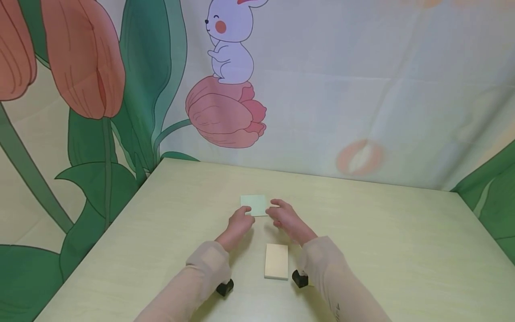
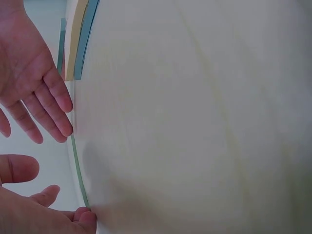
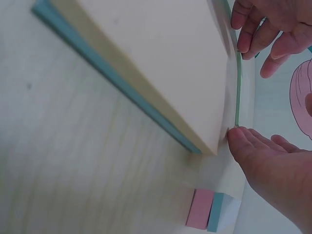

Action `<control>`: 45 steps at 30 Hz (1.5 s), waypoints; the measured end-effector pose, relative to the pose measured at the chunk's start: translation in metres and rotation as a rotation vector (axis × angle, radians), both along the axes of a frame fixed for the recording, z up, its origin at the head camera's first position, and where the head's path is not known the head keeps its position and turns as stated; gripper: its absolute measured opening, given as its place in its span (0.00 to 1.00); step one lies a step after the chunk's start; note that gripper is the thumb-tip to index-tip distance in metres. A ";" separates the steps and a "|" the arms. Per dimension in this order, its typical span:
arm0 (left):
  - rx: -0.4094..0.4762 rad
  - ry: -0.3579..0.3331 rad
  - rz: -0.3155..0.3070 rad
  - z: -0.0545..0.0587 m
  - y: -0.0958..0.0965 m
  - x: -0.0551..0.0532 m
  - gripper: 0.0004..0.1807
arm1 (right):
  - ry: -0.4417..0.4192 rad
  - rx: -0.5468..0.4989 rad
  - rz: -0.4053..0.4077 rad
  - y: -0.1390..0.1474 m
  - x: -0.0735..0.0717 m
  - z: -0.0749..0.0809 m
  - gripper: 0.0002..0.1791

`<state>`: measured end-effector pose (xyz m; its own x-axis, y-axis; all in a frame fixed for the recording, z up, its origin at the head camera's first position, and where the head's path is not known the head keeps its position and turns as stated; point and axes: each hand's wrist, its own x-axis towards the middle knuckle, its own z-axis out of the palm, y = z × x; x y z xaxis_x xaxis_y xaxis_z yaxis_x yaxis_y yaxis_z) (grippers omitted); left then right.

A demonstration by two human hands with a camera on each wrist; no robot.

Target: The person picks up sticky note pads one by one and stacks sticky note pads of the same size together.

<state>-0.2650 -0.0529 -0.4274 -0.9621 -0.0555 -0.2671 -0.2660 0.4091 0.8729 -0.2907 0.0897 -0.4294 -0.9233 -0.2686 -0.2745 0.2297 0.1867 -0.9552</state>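
Observation:
A thin, pale green square sheet point(image 1: 254, 203) lies flat on the table. My left hand point(image 1: 240, 222) is at its lower left corner, thumb and fingers apart, fingertips right at the edge. On the other side, my right hand point(image 1: 286, 218) is beside the right edge with loosely bent fingers. From the right wrist view, the sheet's green edge point(image 3: 238, 87) runs between the fingertips of both hands. Neither hand grips anything. Nearer the body, between the forearms, lies a cream rectangular pad point(image 1: 276, 260) with a teal lower layer.
A small pink and teal block point(image 3: 209, 210) shows in the right wrist view. Black wrist cameras are under the sleeves, the left one point(image 1: 225, 287) close over the table point(image 1: 402, 250). Behind the table hangs a printed curtain point(image 1: 306, 89) with tulips and a rabbit.

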 end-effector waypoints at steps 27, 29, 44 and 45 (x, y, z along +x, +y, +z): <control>0.005 0.003 -0.077 0.002 -0.001 0.009 0.28 | -0.046 0.089 0.051 0.013 0.009 0.006 0.32; 0.009 -0.001 -0.081 0.002 -0.001 0.011 0.28 | -0.053 0.105 0.060 0.015 0.010 0.006 0.32; 0.025 0.015 -0.125 0.003 -0.003 0.019 0.29 | -0.009 0.113 0.143 0.023 0.018 0.008 0.30; 0.035 0.011 -0.131 0.003 -0.004 0.019 0.30 | 0.004 0.121 0.150 0.023 0.019 0.008 0.30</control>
